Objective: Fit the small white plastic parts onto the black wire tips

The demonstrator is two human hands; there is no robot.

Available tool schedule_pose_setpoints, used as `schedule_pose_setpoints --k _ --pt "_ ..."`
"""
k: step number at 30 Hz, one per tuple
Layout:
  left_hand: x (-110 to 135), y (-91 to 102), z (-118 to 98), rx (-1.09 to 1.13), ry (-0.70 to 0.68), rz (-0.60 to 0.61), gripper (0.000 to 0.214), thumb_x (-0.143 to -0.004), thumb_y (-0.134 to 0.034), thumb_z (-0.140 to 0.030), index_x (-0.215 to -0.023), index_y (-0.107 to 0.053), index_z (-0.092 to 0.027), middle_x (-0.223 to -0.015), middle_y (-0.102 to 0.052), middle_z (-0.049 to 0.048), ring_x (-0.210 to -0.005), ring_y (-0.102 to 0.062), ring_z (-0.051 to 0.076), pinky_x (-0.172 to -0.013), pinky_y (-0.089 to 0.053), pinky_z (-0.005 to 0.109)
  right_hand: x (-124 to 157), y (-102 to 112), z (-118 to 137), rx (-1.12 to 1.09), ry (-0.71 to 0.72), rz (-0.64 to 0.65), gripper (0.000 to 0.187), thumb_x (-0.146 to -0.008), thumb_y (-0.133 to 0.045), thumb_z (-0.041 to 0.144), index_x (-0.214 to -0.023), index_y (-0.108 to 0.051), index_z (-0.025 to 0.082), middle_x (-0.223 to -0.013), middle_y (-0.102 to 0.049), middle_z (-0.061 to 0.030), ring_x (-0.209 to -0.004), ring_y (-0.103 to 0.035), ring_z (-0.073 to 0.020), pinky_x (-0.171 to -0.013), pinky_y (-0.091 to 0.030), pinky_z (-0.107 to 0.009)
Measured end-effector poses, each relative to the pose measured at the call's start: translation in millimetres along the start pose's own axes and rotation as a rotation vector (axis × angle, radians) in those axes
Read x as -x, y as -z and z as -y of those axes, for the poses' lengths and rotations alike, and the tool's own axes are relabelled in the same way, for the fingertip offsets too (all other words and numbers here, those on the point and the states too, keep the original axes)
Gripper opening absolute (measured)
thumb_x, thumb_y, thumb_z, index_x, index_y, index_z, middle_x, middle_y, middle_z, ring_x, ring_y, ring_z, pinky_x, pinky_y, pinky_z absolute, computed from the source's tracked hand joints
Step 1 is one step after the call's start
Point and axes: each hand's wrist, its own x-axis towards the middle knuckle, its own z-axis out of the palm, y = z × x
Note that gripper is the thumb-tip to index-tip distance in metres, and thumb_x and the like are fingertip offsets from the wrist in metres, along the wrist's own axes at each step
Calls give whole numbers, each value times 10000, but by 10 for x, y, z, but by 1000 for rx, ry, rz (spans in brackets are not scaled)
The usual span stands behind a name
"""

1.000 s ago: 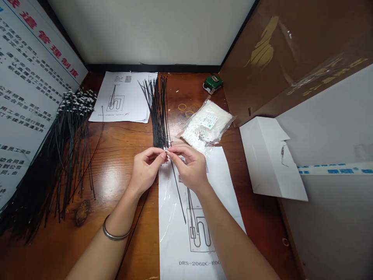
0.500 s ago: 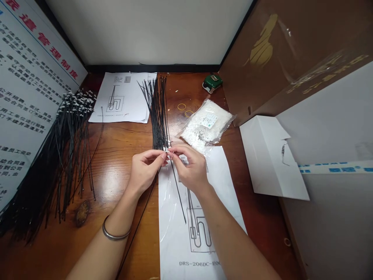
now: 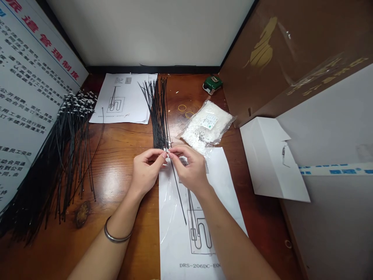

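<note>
My left hand (image 3: pixel 145 171) and my right hand (image 3: pixel 190 169) meet fingertip to fingertip over the wooden table (image 3: pixel 122 155). Both pinch a thin black wire (image 3: pixel 178 190) that runs down from the fingers across a printed drawing sheet (image 3: pixel 192 229); a tiny white piece shows at the pinch point. Just beyond the fingers lies a bundle of black wires (image 3: pixel 159 112). A clear bag of small white parts (image 3: pixel 207 124) rests to the right of that bundle.
A large heap of black wires with white ends (image 3: pixel 58 155) covers the left side, against a board with printed text (image 3: pixel 26 97). A second drawing sheet (image 3: pixel 124 99), two rubber bands (image 3: pixel 185 110), a green tape dispenser (image 3: pixel 212 83), a white folded card (image 3: pixel 271 159) and a brown carton (image 3: pixel 291 54) lie around.
The view shifted slightly downward. The hands have stayed pinched together at the same spot, with only small finger movement.
</note>
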Motion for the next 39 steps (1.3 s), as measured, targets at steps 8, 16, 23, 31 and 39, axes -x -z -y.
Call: schedule_pose_setpoints --k 8,16,23,31,39 --pt "3 9 -4 -8 27 20 166 -709 -737 -297 -739 -707 -136 -720 -689 29 -632 -632 129 -574 -564 229 -39 41 9 -356 -404 43 90 -720 -722 255 -759 -678 187 -760 -694 -23 -694 -646 -148 -663 -532 -297" --pt "-5 17 34 -28 21 26 164 -729 -721 -298 -756 -705 -136 -729 -692 31 -630 -623 121 -602 -542 229 -49 26 15 -384 -457 33 127 -703 -727 285 -738 -667 180 -729 -676 -22 -661 -613 -141 -634 -503 -295" --pt "-1 0 15 -29 19 -3 170 -709 -731 -300 -733 -702 -134 -710 -691 31 -614 -617 126 -589 -538 236 -31 -23 21 -345 -439 12 106 -718 -707 269 -739 -668 173 -724 -688 -23 -669 -630 -145 -646 -521 -299" --pt "8 -10 7 -31 26 5 183 -712 -724 -319 -748 -704 -141 -728 -695 42 -673 -635 154 -619 -547 259 -13 -45 2 -318 -431 -41 104 -721 -698 268 -748 -674 171 -724 -697 -31 -645 -636 -148 -623 -535 -301" --pt "-14 -8 15 -40 21 2 150 -720 -708 -289 -714 -686 -141 -679 -676 26 -640 -610 135 -625 -506 244 48 -88 -42 -274 -342 -46 49 -776 -663 225 -766 -658 178 -767 -676 -35 -727 -646 -158 -697 -535 -315"
